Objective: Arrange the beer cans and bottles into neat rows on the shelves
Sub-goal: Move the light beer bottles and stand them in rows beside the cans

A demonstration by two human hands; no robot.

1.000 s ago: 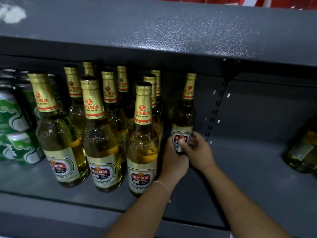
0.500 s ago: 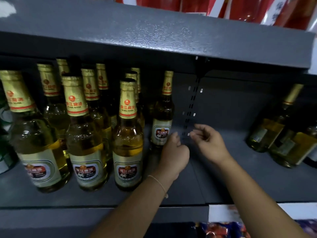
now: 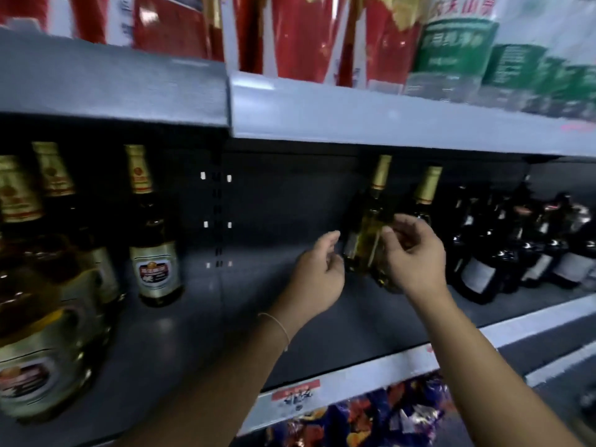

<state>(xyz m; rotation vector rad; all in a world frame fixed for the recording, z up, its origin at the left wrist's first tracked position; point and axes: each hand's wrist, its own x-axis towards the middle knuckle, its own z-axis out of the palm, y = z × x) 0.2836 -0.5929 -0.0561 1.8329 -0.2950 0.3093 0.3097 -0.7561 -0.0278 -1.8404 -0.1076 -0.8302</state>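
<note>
Hands first. Right hand [image 3: 414,253] sits against the front of a pale gold-foil bottle [image 3: 366,240] at the right part of the shelf [image 3: 251,324], fingers curled loosely over the glass; whether they actually grip it is unclear through the blur. Left hand [image 3: 317,272] hovers just beside the same bottle on its left, fingers half-curled, holding nothing, seemingly not yet touching. Likely a two-handed reach — one hand on each side to steady a tall, narrow bottle for a move.

Second gold-foil bottle [image 3: 424,195] stands just behind and right of the first, both tilted in this wide-angle view. Dark bottles [image 3: 483,269] crowd the shelf further right, touching one another.

Well apart to the left, across a bare stretch of shelf and the slotted upright [image 3: 218,221], stands the main group of gold-foil bottles [image 3: 154,253], labels forward, in rough rows. The two stray pale bottles look like the same brand — judgement: they belong with that group, so they would go leftward into it.

Upper shelf [image 3: 354,114] carries red packs [image 3: 300,37] and green-labelled water bottles [image 3: 451,53]. Price strip [image 3: 371,379] edges the shelf front.
</note>
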